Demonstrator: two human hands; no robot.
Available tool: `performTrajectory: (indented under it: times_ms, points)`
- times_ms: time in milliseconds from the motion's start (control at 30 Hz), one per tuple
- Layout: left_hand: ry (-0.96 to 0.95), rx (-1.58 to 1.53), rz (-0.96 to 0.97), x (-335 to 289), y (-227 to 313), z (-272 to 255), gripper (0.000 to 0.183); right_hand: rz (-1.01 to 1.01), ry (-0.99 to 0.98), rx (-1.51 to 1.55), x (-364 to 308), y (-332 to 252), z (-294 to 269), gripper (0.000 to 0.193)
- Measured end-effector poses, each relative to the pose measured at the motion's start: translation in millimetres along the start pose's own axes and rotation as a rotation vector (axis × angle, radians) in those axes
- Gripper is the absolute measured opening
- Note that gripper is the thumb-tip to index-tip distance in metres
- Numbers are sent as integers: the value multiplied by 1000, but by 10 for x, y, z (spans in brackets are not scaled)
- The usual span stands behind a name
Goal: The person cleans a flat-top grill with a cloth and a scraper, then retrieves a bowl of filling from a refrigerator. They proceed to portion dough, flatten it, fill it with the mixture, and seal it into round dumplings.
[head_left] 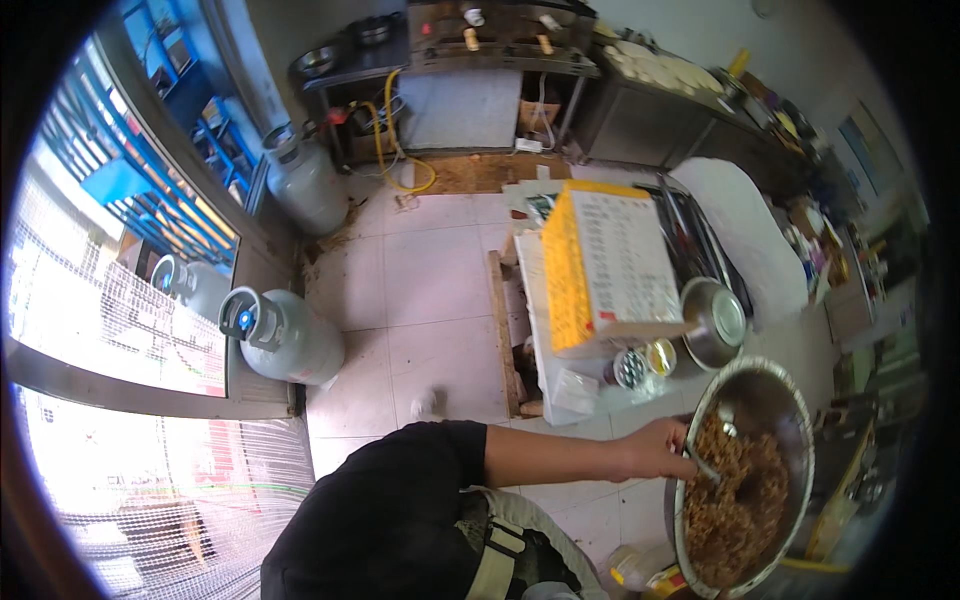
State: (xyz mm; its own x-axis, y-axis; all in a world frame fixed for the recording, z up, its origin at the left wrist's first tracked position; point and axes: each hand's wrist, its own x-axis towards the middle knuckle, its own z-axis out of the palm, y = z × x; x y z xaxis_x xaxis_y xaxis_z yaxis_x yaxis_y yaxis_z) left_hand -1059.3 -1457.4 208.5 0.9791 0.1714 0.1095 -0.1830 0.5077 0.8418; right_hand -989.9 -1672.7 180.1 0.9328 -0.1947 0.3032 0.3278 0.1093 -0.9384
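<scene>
My left hand (660, 450) reaches across to the right, its fingers closed over the near-left rim of a large metal bowl (798, 400). A brown, crumbly minced mixture (755, 490) lies inside the bowl. A shiny piece of metal, perhaps a spoon (728, 420), shows in the mixture close to the fingers. The bowl is tilted, so its inside faces me. My right hand does not show. Just beyond the bowl is a smaller metal bowl (712, 322) on a white-topped table (545, 350).
On the table stand a yellow-and-white carton (625, 265), small jars (630, 368) and a black tray (715, 245). Grey gas cylinders (290, 335) line the left wall. A steel counter (650, 120) with pale flat dough pieces (660, 68) runs along the back. Bottles stand below the bowl.
</scene>
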Motion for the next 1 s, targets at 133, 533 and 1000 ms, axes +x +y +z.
performTrajectory:
  times_ms: [133, 533, 1000]
  points:
    - [150, 46, 234, -283, 1053, -1224, 11, -26, -128, 20, -408, 150, 1156, 37]
    - [749, 42, 69, -982, 3613, -5203, 21, 221, -466, 195, -1876, 484, 5681, 35]
    - [924, 88, -31, 1559, 4820, -8486, 24, 392, -529, 200, -994, 2158, 9962, 68]
